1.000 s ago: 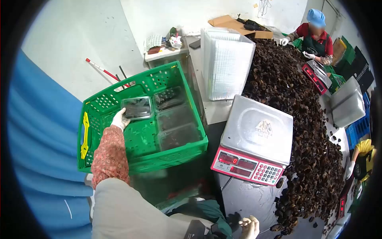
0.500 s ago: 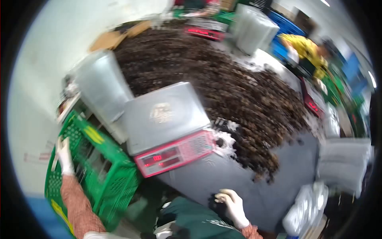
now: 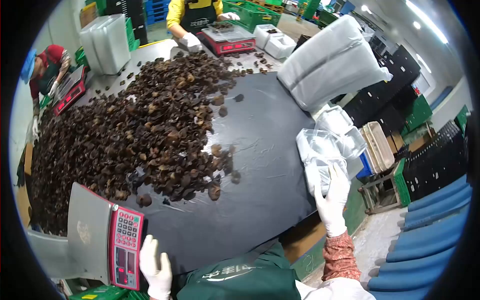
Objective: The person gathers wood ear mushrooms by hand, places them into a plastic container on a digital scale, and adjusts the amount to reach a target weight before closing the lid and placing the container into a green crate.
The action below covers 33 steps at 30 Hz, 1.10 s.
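My right hand (image 3: 331, 202), in a white glove, reaches out to the transparent plastic tubs (image 3: 322, 150) at the table's right edge. Its fingers are stretched out, with the fingertips right at the nearest tub. Near the table's front edge, my left hand (image 3: 156, 267), also gloved, is open with thumb and fingers apart. Just left of it stands a red-and-silver weighing scale (image 3: 125, 245) with a lit red display and a bare metal plate. A broad heap of dark brown, wrinkled fungus pieces (image 3: 145, 125) spreads over the dark tabletop (image 3: 260, 145).
Bagged stacks of plastic tubs (image 3: 332, 62) stand at the table's far right and far left. Across the table, a person in yellow (image 3: 200, 17) works at another scale (image 3: 230, 40); a person in red (image 3: 50, 70) is at the left. Black crates (image 3: 435, 165) stand at right.
The view has swung right. My left hand has come off the green crate to beside the scale. My right hand has gone from the table's front edge to the plastic tubs.
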Tool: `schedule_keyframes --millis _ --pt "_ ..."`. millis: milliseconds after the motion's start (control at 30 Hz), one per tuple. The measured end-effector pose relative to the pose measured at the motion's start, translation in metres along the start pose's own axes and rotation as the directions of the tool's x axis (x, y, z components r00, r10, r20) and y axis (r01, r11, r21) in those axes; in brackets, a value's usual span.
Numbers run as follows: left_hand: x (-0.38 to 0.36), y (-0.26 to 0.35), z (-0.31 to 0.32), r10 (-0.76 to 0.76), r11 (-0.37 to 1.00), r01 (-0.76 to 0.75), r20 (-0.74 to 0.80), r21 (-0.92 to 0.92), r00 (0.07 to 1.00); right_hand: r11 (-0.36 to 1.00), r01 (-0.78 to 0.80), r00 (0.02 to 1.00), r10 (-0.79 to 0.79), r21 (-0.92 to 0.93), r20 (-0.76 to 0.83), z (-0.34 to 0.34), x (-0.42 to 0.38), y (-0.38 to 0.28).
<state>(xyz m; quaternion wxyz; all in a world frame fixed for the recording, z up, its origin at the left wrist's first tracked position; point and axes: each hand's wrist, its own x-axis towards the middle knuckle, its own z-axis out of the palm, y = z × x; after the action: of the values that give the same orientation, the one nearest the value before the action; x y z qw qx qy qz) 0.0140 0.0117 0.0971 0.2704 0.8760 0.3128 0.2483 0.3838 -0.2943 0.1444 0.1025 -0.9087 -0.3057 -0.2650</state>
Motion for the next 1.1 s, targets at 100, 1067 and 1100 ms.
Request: schedule_keyframes --millis 100,1067,1100 --pt "0.01 0.016 0.036 0.044 0.993 -0.042 0.018 -0.11 0.999 0.987 0.063 0.995 -0.052 -0.147 0.08 -0.001 0.001 0.025" --pt "-0.013 -0.155 -0.157 -0.704 0.658 0.397 -0.335 -0.64 0.626 0.532 0.523 0.767 -0.635 0.666 -0.094 0.161 0.056 -0.287" --pt "-0.018 -0.163 -0.153 -0.672 0.732 0.431 -0.453 -0.528 0.586 0.594 0.514 0.799 -0.594 0.619 -0.093 0.168 0.063 -0.29"
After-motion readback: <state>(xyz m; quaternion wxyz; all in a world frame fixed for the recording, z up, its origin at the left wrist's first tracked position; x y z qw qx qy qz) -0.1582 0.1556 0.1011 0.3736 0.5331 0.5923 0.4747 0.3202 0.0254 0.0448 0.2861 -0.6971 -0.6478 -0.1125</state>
